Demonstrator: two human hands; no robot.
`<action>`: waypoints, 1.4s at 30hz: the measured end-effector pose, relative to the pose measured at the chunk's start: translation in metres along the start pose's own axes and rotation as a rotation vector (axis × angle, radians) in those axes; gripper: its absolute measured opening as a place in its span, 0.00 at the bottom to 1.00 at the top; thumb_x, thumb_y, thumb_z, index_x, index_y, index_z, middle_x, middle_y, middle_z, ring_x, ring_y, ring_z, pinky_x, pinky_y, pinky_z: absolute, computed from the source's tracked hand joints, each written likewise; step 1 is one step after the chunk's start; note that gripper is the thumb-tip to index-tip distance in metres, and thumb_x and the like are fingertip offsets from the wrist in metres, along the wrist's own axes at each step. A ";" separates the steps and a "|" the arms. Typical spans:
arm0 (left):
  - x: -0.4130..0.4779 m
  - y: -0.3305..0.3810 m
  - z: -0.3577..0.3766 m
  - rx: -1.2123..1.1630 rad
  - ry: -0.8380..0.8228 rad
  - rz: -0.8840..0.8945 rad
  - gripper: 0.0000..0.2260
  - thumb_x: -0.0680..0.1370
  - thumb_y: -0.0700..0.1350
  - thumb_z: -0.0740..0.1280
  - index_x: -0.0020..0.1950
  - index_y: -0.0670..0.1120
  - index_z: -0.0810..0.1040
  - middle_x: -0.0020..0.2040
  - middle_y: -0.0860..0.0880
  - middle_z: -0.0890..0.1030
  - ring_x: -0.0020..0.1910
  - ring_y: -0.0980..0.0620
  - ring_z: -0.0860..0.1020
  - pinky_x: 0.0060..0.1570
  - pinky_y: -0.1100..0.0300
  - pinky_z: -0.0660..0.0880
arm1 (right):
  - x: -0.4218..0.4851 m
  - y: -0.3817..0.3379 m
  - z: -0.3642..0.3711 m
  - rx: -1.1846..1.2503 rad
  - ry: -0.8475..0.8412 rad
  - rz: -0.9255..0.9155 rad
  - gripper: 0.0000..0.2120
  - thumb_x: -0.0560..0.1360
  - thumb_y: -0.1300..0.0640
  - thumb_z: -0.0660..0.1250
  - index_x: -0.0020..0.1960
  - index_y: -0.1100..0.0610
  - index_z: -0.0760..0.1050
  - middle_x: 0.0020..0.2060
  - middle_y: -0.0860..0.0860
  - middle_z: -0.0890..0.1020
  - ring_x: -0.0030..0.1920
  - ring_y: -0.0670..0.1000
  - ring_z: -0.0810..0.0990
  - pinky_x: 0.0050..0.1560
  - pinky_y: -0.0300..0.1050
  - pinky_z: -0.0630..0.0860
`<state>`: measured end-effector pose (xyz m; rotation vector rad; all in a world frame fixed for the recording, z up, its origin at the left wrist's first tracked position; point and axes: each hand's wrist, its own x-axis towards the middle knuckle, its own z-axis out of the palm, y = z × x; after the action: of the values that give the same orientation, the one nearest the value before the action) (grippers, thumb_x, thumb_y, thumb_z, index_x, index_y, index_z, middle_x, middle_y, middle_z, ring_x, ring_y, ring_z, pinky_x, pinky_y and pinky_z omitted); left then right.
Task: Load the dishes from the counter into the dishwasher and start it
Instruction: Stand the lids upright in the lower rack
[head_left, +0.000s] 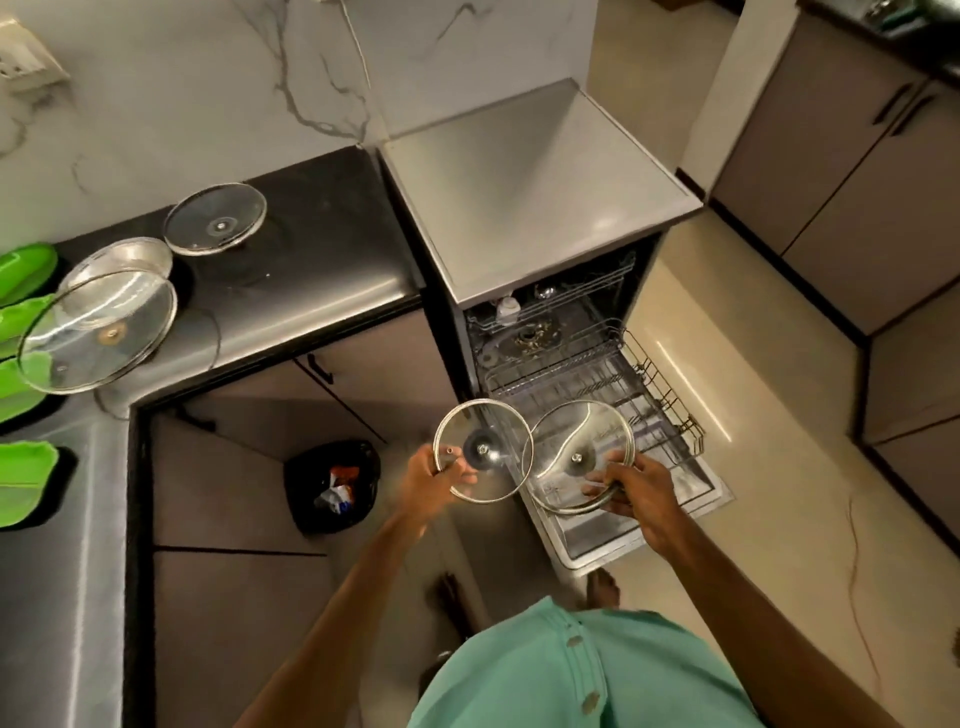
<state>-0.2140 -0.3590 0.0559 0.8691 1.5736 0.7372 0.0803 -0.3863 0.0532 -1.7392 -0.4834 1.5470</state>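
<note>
Left hand (431, 475) closed on rim of smaller round glass lid with metal band (483, 449); right hand (636, 491) closed on rim of larger round glass lid (576, 454). Both lids held over pulled-out lower wire rack (670, 400) of open grey dishwasher (519, 208). Rack looks nearly bare. Still on black bench (322, 218): two more glass lids (215, 219), round steel pan (130, 257), green plastic plates (23, 467). Loading judged early; start not yet done.
</note>
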 end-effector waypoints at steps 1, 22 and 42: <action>-0.001 -0.001 0.011 0.017 0.011 -0.002 0.11 0.78 0.31 0.69 0.58 0.33 0.72 0.42 0.37 0.83 0.34 0.51 0.85 0.29 0.59 0.79 | 0.005 -0.003 -0.010 -0.014 0.003 0.005 0.10 0.77 0.65 0.68 0.58 0.59 0.77 0.46 0.62 0.86 0.47 0.63 0.87 0.51 0.60 0.83; 0.179 0.019 0.227 0.937 -0.138 0.129 0.09 0.81 0.43 0.65 0.61 0.47 0.73 0.55 0.47 0.81 0.53 0.46 0.81 0.51 0.50 0.78 | 0.173 0.003 -0.095 -0.327 0.744 0.044 0.11 0.74 0.66 0.67 0.55 0.61 0.81 0.40 0.58 0.82 0.41 0.61 0.81 0.43 0.49 0.76; 0.411 -0.187 0.309 1.074 -0.449 0.290 0.13 0.72 0.26 0.64 0.48 0.43 0.77 0.40 0.51 0.79 0.39 0.54 0.76 0.35 0.77 0.68 | 0.431 0.209 -0.113 -0.183 0.904 -0.112 0.10 0.78 0.64 0.65 0.56 0.60 0.83 0.38 0.51 0.80 0.38 0.50 0.76 0.32 0.31 0.64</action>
<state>0.0273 -0.1089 -0.3670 1.9106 1.3823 -0.2066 0.2347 -0.2492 -0.3939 -2.2711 -0.2446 0.5268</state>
